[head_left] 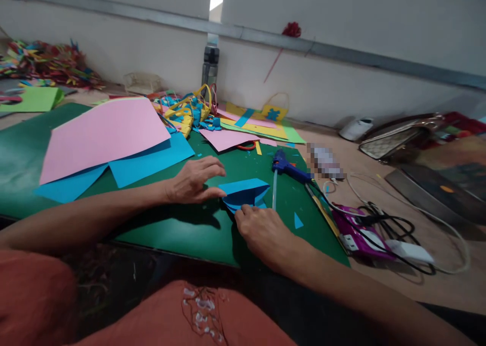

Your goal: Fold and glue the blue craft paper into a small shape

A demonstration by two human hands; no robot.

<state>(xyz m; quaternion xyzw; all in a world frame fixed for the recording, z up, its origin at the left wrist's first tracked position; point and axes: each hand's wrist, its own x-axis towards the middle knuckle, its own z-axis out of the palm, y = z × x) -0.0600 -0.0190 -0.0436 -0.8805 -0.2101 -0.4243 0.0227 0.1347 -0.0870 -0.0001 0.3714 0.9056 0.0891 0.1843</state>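
Observation:
A blue folded paper piece [245, 186], shaped like a small open box, rests on the green mat [182, 234]. Curled fingers of my right hand [266, 234] grip its near side, hiding part of that edge. At its left end is my left hand [197, 181], with fingers apart and the thumb tip at the paper's corner; whether it presses there I cannot tell. Just right of the paper lies a blue glue gun [284, 166], its pale glue stick [274, 190] pointing toward me. A small blue paper triangle [298, 220] lies nearby.
Large pink paper [106, 133] overlaps blue sheets [152, 158] at left. Behind are yellow-and-blue paper baskets [186, 115] and red-handled scissors [247, 145]. To the right are a purple power strip [357, 232], tangled cables [395, 229] and a blurred-out phone-like object [325, 162].

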